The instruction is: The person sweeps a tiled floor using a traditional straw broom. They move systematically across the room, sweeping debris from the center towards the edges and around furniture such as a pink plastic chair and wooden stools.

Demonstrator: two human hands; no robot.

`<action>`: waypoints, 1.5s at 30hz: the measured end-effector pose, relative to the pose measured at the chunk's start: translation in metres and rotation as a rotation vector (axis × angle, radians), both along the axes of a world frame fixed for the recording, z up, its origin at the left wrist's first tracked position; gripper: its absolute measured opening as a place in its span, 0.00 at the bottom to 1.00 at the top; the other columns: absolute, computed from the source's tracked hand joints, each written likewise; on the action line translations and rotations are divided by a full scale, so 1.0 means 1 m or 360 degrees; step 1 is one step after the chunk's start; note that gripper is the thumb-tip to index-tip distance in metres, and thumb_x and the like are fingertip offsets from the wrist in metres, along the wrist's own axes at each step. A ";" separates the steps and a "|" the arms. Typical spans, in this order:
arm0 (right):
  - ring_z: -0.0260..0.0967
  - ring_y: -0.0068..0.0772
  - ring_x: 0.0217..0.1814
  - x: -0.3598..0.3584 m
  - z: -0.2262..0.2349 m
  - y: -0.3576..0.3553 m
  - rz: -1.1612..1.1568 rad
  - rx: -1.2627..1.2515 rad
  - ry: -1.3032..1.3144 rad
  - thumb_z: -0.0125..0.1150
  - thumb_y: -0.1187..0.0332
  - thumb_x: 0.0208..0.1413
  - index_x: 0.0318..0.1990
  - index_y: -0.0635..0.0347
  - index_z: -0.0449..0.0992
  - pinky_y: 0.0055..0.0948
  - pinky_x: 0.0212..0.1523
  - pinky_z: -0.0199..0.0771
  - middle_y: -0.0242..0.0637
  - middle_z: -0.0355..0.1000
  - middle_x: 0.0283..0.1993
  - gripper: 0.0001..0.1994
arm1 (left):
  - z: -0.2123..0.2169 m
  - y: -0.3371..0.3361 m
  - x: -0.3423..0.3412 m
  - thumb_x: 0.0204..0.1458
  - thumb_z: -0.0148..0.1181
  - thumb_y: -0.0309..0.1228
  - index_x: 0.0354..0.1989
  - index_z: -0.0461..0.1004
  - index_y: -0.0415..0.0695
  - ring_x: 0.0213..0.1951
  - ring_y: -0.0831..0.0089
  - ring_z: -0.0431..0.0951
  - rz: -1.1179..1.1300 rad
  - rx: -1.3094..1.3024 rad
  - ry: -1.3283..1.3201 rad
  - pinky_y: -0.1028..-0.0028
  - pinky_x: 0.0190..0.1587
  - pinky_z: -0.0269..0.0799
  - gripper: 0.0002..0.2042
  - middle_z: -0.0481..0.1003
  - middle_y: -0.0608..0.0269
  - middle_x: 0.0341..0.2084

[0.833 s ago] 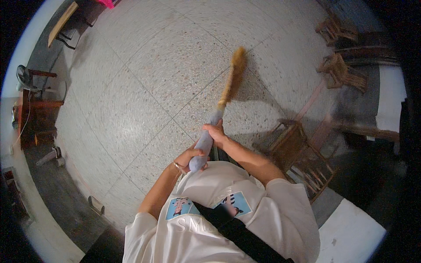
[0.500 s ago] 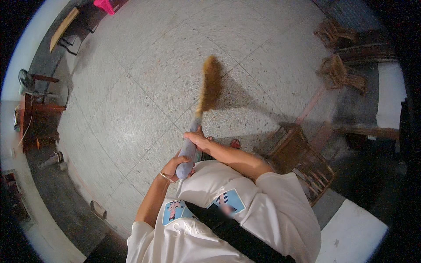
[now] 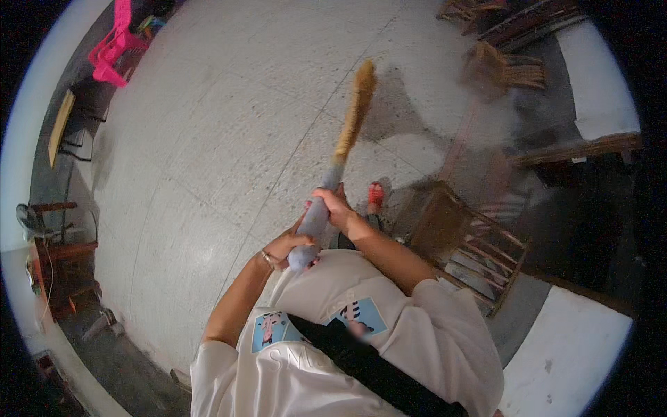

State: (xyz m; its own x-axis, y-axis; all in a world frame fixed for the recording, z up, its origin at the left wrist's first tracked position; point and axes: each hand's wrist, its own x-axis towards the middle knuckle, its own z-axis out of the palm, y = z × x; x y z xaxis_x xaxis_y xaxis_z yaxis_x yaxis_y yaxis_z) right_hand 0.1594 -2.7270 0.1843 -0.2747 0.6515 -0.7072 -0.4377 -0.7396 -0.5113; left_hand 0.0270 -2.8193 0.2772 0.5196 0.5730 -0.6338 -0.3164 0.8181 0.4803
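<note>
A broom point(image 3: 356, 115) with a grey handle and yellowish-brown bristles stretches away from my body, its brush end over the speckled floor. My left hand point(image 3: 286, 249) is wrapped around the handle close to its rounded top end, near my shirt. Further along, just below where the bristles begin, my right hand point(image 3: 333, 207) grips the same handle. A shadow of the broom falls on the floor to its right. Whether the bristle tip touches the floor I cannot tell.
On the right stand a wooden chair point(image 3: 434, 221) near me and a wooden stool point(image 3: 486, 68) further off. A pink plastic chair point(image 3: 111, 55), a folding table point(image 3: 62, 128) and a reddish-brown cabinet point(image 3: 66, 254) line the left side. A foot in a red sandal point(image 3: 376, 194) shows ahead.
The view has turned, bringing the pink chair further into sight at the left. The broom and both hands have shifted a little right and away; the red-sandalled foot shows more.
</note>
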 end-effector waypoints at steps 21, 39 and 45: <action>0.60 0.33 0.30 0.265 -0.157 0.200 0.0228 -0.0158 -0.0431 0.56 0.61 0.38 0.30 0.57 0.67 0.35 0.29 0.62 0.35 0.63 0.30 0.12 | -0.092 0.260 0.230 0.42 0.57 0.39 0.42 0.66 0.44 0.26 0.69 0.73 -0.0206 -0.0496 -0.0139 0.74 0.24 0.70 0.19 0.71 0.60 0.27; 0.62 0.36 0.39 0.102 -0.026 0.211 0.0746 0.0292 -0.0130 0.61 0.73 0.30 0.50 0.63 0.56 0.36 0.34 0.68 0.42 0.62 0.40 0.33 | 0.017 0.191 0.189 0.41 0.55 0.36 0.56 0.47 0.52 0.31 0.61 0.72 0.0788 -0.0314 0.0178 0.63 0.30 0.73 0.32 0.68 0.53 0.35; 0.64 0.36 0.30 0.161 -0.061 0.227 0.0349 0.0042 -0.0315 0.60 0.71 0.33 0.41 0.63 0.59 0.38 0.30 0.69 0.42 0.62 0.34 0.24 | 0.002 0.215 0.176 0.40 0.57 0.37 0.52 0.57 0.47 0.26 0.64 0.73 0.0353 -0.0212 -0.0076 0.68 0.26 0.72 0.28 0.70 0.55 0.32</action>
